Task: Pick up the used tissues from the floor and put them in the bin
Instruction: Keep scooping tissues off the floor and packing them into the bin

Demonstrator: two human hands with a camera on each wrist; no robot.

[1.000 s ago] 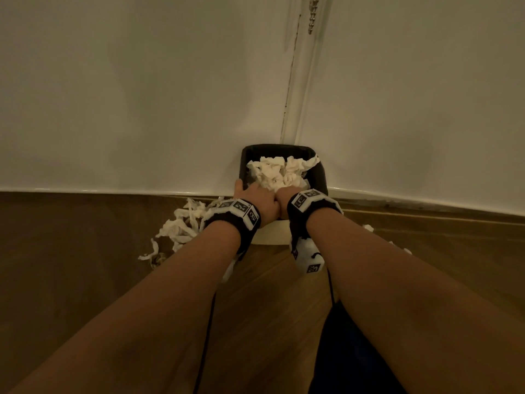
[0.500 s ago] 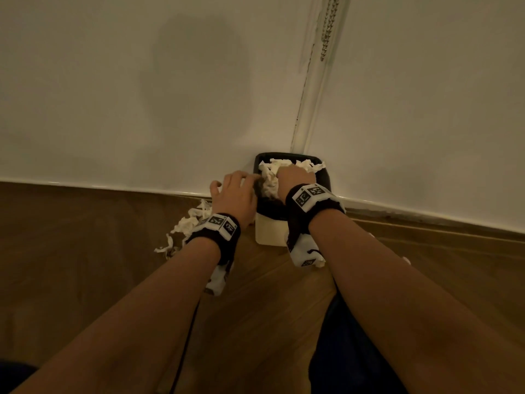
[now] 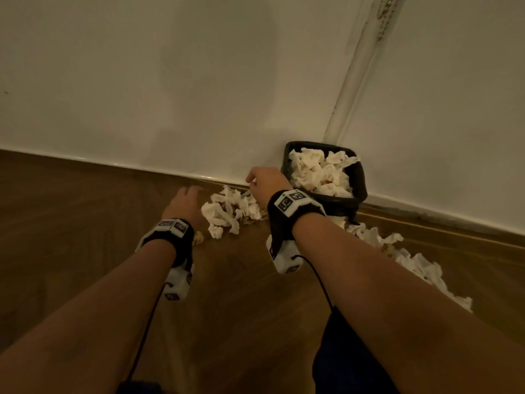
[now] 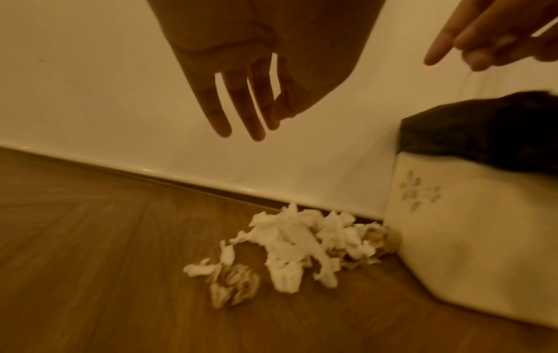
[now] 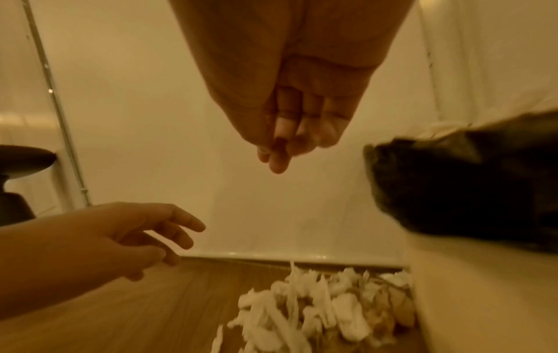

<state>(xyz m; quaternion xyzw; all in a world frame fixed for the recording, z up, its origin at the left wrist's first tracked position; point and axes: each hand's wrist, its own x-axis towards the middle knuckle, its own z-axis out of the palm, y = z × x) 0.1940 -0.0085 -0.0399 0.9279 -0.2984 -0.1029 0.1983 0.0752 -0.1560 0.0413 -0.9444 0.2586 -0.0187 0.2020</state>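
A small white bin (image 4: 471,250) with a black liner (image 3: 359,177) stands in the room corner, heaped with white tissues (image 3: 319,173). A pile of crumpled tissues (image 3: 231,211) (image 4: 299,248) (image 5: 317,312) lies on the wooden floor just left of the bin. A second trail of tissues (image 3: 412,260) lies to the bin's right. My left hand (image 3: 184,204) (image 4: 250,100) hovers above the pile's left side, fingers straight and empty. My right hand (image 3: 264,182) (image 5: 290,133) hangs above the pile beside the bin, fingers loosely bent, holding nothing.
White walls (image 3: 170,81) meet at the corner behind the bin, with a skirting line along the wooden floor (image 3: 71,223). A dark chair base (image 5: 18,167) shows at the far left of the right wrist view. Cables run from both wrist cameras.
Both hands have left the bin and moved left and down over the floor pile. The view has shifted, so the bin now sits to the right.
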